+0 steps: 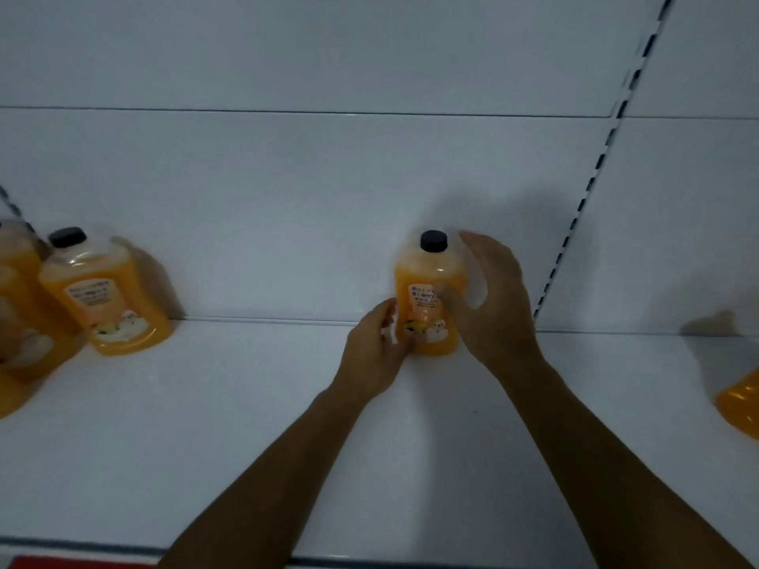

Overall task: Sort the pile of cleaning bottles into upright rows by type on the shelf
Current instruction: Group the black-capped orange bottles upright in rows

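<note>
An orange bottle (425, 293) with a black cap stands upright at the back of the white shelf (205, 404), near the middle. My left hand (376, 355) holds its lower left side, fingers curled against the label. My right hand (488, 297) wraps around its right side, thumb on the label and fingers reaching up toward the shoulder. More orange bottles of the same kind stand at the far left (102, 297), one with a black cap in full view, others cut off by the frame edge.
Part of another orange bottle (739, 400) shows at the right edge, low on the shelf. A slotted upright rail (591, 186) runs diagonally down the white back panel. The shelf's front edge with a red strip (82, 562) lies at the bottom.
</note>
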`<state>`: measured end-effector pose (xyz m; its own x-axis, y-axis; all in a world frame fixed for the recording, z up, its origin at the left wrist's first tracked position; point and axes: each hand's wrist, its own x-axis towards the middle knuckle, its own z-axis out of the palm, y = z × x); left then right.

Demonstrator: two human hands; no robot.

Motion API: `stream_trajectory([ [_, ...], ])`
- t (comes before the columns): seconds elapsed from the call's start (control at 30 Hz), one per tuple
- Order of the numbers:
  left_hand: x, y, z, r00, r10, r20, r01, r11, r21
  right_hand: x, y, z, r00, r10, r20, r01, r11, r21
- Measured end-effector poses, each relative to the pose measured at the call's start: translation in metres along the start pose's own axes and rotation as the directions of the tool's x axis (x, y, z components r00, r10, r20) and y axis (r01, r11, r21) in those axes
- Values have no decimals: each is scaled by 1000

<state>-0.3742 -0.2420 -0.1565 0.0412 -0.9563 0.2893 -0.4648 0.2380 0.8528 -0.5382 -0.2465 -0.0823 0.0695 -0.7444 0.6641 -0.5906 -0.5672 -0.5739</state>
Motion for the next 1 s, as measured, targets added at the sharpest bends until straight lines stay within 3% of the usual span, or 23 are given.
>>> stream_trajectory([
  [0.1, -12, -9, -34, 995, -97, -21, 98, 994, 54, 2, -30, 15, 945, -283, -162, 272, 958, -89],
  [0.2, -36, -21, -84, 988, -143, -64, 150, 981, 122, 1, -69, 58, 941, -332, -67, 335, 942, 29],
  [0.3, -60, -38, -141, 949, -220, -224, 257, 955, 150, -6, -111, 115, 959, -200, 200, 153, 962, 227],
  [0.4, -84, -60, -197, 869, -259, -421, 333, 936, 111, -9, -144, 169, 886, -80, 458, -103, 926, 362],
  [0.57, -104, -93, -262, 703, -218, -677, 280, 960, -19, 1, -183, 245, 798, -8, 603, -322, 840, 437],
  [0.63, -98, -99, -273, 712, -221, -667, 247, 967, -57, 6, -192, 267, 801, -4, 599, -341, 819, 462],
  [0.8, -79, -114, -283, 814, -272, -513, 274, 959, -73, 14, -203, 301, 807, -42, 590, -344, 778, 525],
  [0.93, -63, -124, -292, 821, -321, -472, 399, 914, 73, 22, -205, 313, 821, -31, 569, -343, 772, 536],
  [1.0, -59, -124, -293, 840, -268, -472, 369, 920, 133, 22, -203, 311, 826, -31, 563, -318, 799, 511],
])
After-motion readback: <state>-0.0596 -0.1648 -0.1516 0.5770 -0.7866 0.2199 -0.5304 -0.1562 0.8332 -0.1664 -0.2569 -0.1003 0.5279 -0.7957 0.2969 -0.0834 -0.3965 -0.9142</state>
